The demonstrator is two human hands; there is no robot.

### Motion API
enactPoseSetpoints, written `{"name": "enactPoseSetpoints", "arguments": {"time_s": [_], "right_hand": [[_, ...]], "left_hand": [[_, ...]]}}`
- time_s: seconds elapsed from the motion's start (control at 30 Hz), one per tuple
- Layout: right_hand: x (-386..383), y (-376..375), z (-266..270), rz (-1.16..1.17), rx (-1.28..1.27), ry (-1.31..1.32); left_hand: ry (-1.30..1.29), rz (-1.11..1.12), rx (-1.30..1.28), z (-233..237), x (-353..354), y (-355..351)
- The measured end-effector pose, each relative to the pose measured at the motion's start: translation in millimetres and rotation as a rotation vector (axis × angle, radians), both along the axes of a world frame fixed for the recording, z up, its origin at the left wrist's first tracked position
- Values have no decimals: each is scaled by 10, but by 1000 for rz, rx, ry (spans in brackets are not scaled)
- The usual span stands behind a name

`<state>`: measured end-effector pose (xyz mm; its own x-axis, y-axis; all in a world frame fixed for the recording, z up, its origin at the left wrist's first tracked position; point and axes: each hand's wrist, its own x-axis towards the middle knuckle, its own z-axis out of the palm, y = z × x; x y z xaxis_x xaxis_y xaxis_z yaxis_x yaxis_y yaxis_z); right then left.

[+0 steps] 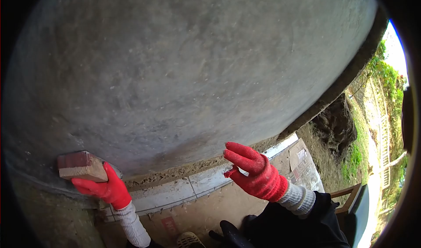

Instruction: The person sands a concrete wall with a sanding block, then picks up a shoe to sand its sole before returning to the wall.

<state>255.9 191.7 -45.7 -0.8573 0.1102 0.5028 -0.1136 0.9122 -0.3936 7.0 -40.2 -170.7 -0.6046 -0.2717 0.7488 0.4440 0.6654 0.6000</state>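
In a red glove with a grey cuff, my left hand [107, 189] grips a rectangular block [83, 166], dark red on one side and rough tan on another. The block sits against the lower left of a grey plastered wall [188, 72]. My right hand [254, 171], gloved in red too, hovers in front of the foot of the wall with its fingers apart and nothing in them. Dark worn patches show on its fingertips.
Crumbly mortar [175, 174] runs along the wall's base above a strip of white tiles [171, 195]. Cardboard [210, 206] covers the floor, where a shoe [189, 239] shows. Printed sheets [305, 167] lie at right, near a chair [355, 208]; grass [353, 162] lies outside.
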Motion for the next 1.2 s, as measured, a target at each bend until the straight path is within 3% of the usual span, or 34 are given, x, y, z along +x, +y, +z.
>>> {"name": "enactPoseSetpoints", "arguments": {"time_s": [0.1,0.17,0.23,0.3,0.47,0.5,0.57,0.7,0.77,0.87,0.93,1.03,1.13,1.2], "right_hand": [[39,64,-24,-9,-56,-10],[56,82,34,-74,-134,-10],[40,88,60,-74,-177,10],[39,86,36,-89,-200,-5],[-18,70,-62,-131,-159,-20],[-25,82,-62,-152,-156,-13],[-39,103,-74,-189,-308,-22],[-19,75,-77,-173,-301,-51],[-49,78,-92,-156,-291,-60],[-25,142,-160,-182,-273,-61],[-26,162,-143,-177,-330,-56],[3,129,-108,-197,-393,-78],[38,81,-99,-159,-280,-60],[34,81,-79,-162,-258,-69]], "left_hand": [[113,38,-133,-347,-76,-89],[14,-49,5,-565,-108,-92],[-117,-149,180,-539,-126,-67],[-104,-123,146,-361,-14,-25],[151,-13,-170,-27,91,128],[159,10,-180,-244,76,139],[-118,-118,172,-838,39,166],[-116,-44,130,-321,242,286],[128,-46,-56,-68,197,316],[118,-32,-37,-566,173,330],[96,-131,48,-561,125,349],[-47,-71,51,-566,255,314],[69,-81,-28,-139,207,293],[138,-42,-45,-169,198,341]]}}
